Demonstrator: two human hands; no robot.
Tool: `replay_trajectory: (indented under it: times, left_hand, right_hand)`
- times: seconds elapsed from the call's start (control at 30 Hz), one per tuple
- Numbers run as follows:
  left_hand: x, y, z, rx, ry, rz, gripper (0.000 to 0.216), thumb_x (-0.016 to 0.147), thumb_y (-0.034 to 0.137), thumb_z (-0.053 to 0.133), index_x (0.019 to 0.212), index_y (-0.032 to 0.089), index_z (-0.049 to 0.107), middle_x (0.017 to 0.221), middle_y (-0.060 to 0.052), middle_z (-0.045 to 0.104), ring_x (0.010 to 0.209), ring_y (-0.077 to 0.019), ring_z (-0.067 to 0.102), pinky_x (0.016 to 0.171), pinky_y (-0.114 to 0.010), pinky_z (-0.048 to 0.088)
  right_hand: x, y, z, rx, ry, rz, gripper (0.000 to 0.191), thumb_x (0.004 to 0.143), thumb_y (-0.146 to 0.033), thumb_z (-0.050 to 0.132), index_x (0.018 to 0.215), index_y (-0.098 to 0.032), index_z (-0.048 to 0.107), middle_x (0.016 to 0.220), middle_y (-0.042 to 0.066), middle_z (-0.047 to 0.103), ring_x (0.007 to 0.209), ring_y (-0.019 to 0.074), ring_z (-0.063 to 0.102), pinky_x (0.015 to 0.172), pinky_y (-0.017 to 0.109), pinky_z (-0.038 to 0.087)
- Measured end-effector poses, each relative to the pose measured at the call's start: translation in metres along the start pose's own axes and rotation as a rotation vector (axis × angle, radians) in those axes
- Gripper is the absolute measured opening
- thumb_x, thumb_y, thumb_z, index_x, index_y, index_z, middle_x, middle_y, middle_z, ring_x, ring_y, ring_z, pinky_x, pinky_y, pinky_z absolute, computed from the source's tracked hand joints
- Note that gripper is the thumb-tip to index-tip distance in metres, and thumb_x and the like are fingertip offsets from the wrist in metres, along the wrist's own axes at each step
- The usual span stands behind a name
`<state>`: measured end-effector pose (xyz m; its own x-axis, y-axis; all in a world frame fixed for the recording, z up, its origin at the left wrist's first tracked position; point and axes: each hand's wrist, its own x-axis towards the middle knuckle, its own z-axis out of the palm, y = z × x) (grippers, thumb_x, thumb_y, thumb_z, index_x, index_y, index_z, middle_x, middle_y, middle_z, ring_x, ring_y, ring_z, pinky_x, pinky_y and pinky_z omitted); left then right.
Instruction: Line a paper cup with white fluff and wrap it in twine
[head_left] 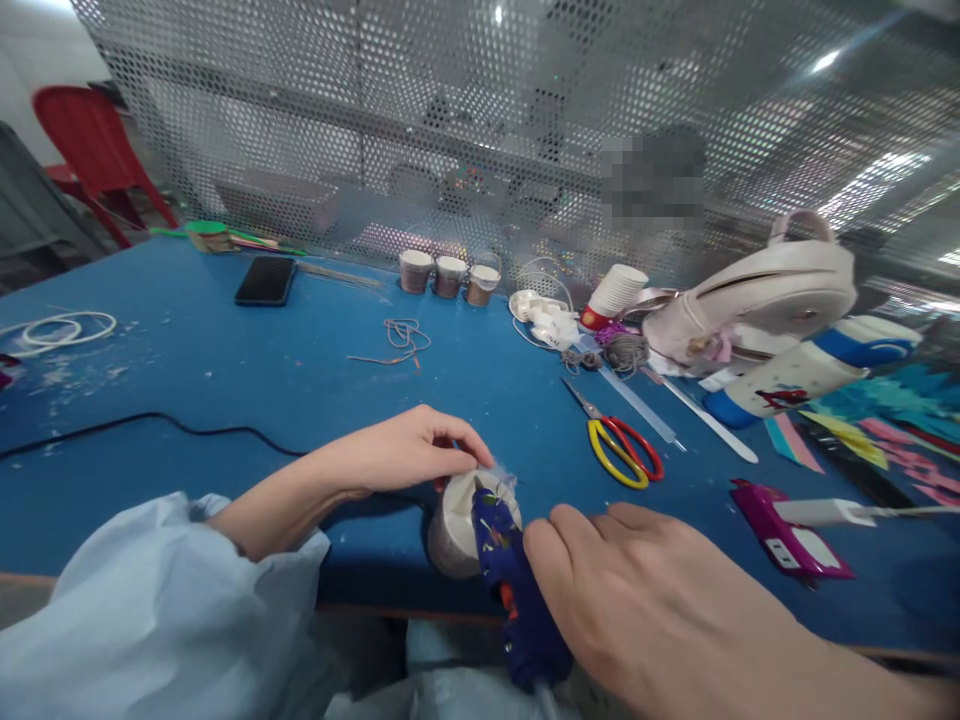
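So the white-topped cup (450,545) is at the near edge of the blue table (315,350), and it looks like a gluing step is in hand. Right hand (622,570) is wrapped round a blue glue gun (517,600), nozzle right at the cup's top. Left hand (427,448) is half curled over the cup's far-left rim, fingertips near a clear plastic scrap (508,484); can't tell if it's actually pinching anything. Scissors (622,445) lie right of the cup and beyond it. Next move probably calls for a steady nozzle and fingers clear of it, imo.
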<state>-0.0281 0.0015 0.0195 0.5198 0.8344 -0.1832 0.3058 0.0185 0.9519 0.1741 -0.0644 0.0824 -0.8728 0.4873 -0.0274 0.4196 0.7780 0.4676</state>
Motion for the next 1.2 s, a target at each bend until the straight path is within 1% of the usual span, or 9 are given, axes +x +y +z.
replay_trajectory:
  times: [0.13,0.37,0.5,0.73,0.9,1.1,1.2]
  left_hand:
    - [0.0,0.001,0.0,0.003,-0.009,0.001,0.022,0.077,0.025,0.055,0.088,0.016,0.072,0.085,-0.003,0.07,0.078,-0.015,0.058,0.071,-0.025,0.045]
    - [-0.001,-0.001,0.0,0.037,0.005,0.0,0.021,0.078,0.025,0.055,0.088,0.018,0.072,0.09,-0.003,0.071,0.083,-0.0163,0.06,0.071,-0.025,0.045]
    - [0.0,0.0,0.0,0.038,0.004,-0.005,0.022,0.078,0.025,0.055,0.089,0.017,0.073,0.091,-0.004,0.071,0.083,-0.0167,0.06,0.072,-0.026,0.046]
    - [0.0,0.001,0.001,0.025,-0.006,-0.015,0.022,0.078,0.024,0.055,0.089,0.017,0.073,0.088,-0.003,0.071,0.08,-0.0158,0.06,0.071,-0.026,0.045]
    - [0.0,-0.001,0.001,0.03,-0.004,-0.008,0.021,0.079,0.025,0.055,0.089,0.017,0.073,0.089,-0.003,0.071,0.082,-0.0162,0.06,0.073,-0.026,0.045]
    - [0.0,0.0,0.001,0.043,-0.004,-0.005,0.021,0.078,0.024,0.055,0.088,0.017,0.073,0.089,-0.003,0.071,0.082,-0.016,0.06,0.073,-0.026,0.046]
    - [0.0,0.0,0.001,0.032,-0.003,-0.007,0.021,0.078,0.024,0.055,0.088,0.018,0.073,0.088,-0.003,0.071,0.081,-0.0156,0.06,0.072,-0.025,0.046]
  right_hand:
    - [0.001,0.0,-0.008,0.069,-0.021,0.022,0.014,0.074,-0.008,0.046,0.074,-0.022,0.047,0.06,0.001,0.055,0.045,0.0181,0.045,0.049,0.034,0.02]
    - [0.002,-0.002,-0.011,0.105,-0.044,0.045,0.017,0.071,-0.003,0.047,0.074,-0.02,0.05,0.061,0.002,0.057,0.048,0.0167,0.048,0.05,0.032,0.024]
    - [-0.002,-0.003,-0.011,0.12,-0.02,0.059,0.017,0.073,-0.003,0.046,0.076,-0.019,0.05,0.061,0.002,0.057,0.048,0.0162,0.048,0.05,0.032,0.025]
    - [-0.004,-0.004,-0.002,0.186,0.041,0.09,0.014,0.076,-0.007,0.044,0.074,-0.021,0.046,0.058,0.0,0.054,0.043,0.0153,0.045,0.048,0.031,0.023]
    - [-0.003,-0.006,-0.001,0.159,0.059,0.087,0.015,0.074,-0.005,0.043,0.076,-0.019,0.049,0.06,0.001,0.057,0.045,0.0163,0.047,0.05,0.031,0.026]
    - [-0.002,-0.006,-0.01,0.154,-0.004,0.101,0.02,0.072,-0.001,0.045,0.076,-0.019,0.052,0.061,0.002,0.059,0.047,0.0162,0.048,0.052,0.032,0.029]
    - [-0.002,-0.007,-0.011,0.167,-0.006,0.117,0.019,0.073,-0.001,0.045,0.076,-0.019,0.052,0.06,0.003,0.059,0.047,0.0168,0.049,0.05,0.032,0.028]
